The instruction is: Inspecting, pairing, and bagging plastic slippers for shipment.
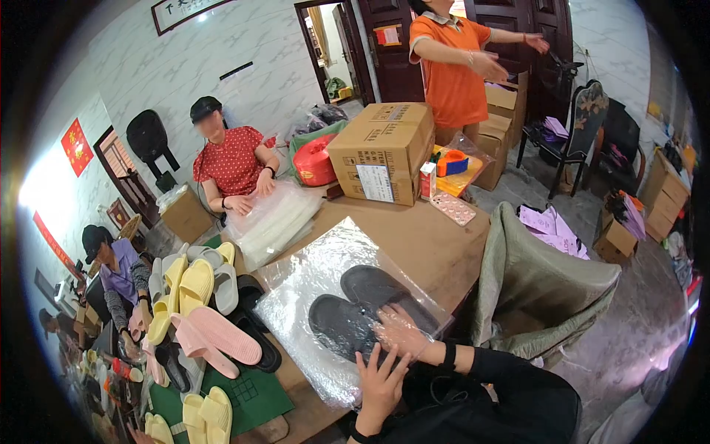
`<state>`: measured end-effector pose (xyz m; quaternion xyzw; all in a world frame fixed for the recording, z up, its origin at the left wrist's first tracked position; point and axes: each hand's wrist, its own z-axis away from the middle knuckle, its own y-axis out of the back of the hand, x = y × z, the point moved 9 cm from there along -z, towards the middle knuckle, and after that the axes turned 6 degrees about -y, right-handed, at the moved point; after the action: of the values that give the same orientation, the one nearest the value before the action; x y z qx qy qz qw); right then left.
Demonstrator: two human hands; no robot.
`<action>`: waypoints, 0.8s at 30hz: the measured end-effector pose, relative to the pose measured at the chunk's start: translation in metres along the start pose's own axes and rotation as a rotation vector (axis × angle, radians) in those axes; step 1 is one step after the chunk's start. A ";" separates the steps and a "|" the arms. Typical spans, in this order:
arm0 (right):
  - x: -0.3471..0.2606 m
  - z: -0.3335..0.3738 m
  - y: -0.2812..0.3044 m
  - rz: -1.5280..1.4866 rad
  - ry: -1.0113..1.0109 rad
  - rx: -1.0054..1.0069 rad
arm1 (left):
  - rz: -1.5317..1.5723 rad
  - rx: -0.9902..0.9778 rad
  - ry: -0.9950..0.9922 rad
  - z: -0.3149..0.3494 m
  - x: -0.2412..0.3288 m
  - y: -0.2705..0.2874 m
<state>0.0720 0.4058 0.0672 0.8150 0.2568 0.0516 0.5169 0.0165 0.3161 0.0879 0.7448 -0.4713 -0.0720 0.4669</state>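
A pair of dark grey slippers [336, 320] lies in a large clear plastic bag [292, 270] at the table's near edge. My right hand [403, 331] rests on the slippers at the bag's near end, fingers stretched out; it looks partly under the film, though glare makes this hard to tell. Just left of it, my left hand [381, 385] is open, its fingers spread against the bag's near edge. Both forearms come in from the lower right, with black bands at the wrists.
Left of the bag, yellow slippers [196, 283] and pink slippers [218, 342] are heaped. A person in red handles clear bags [277, 222] across the table. A cardboard box [384, 152] stands behind, and an open woven sack [532, 288] is at the right. Another person in orange stands beyond.
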 end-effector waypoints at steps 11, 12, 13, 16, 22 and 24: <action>-0.001 -0.054 -0.050 -0.113 -0.011 -0.149 | 0.168 0.009 0.018 0.010 -0.008 -0.014; 0.001 -0.048 -0.064 -0.102 -0.015 -0.203 | 0.139 -0.035 0.061 0.008 -0.010 -0.015; 0.000 -0.043 -0.071 -0.104 -0.007 -0.199 | 0.132 -0.030 0.062 0.011 -0.012 -0.014; 0.009 -0.018 -0.080 -0.072 0.048 -0.260 | 0.008 -0.077 0.143 0.032 -0.028 -0.019; 0.041 0.021 -0.056 -0.076 -0.184 -0.199 | -0.035 0.063 0.304 0.122 -0.085 -0.030; 0.054 0.034 -0.063 -0.131 -0.229 -0.171 | 0.282 0.187 0.455 0.119 -0.087 -0.020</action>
<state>0.1075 0.4248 -0.0127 0.7503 0.2435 -0.0536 0.6123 -0.0833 0.3110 -0.0219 0.7089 -0.4577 0.2067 0.4953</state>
